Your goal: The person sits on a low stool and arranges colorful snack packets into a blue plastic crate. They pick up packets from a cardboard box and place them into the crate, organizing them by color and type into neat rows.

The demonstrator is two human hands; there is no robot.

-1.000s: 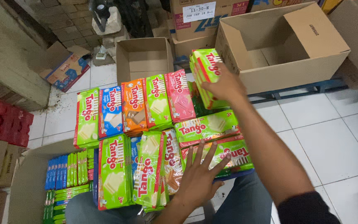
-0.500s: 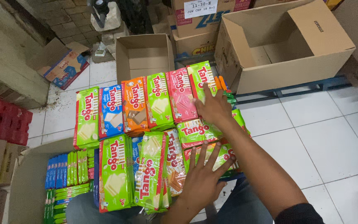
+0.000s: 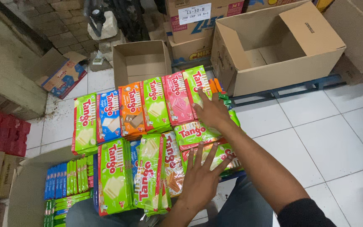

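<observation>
Head view: right hand (image 3: 213, 110) has lowered onto the green packet (image 3: 197, 85).

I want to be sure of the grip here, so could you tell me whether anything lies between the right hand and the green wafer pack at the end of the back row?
Nothing visible does: the right hand rests flat, directly on the green wafer pack, fingers spread.

Glossy plastic wafer packs (image 3: 156, 109) among matt cardboard.
The large open box (image 3: 274, 46) is plain brown cardboard; the white floor tiles (image 3: 316, 138) look smooth and slightly shiny.
</observation>
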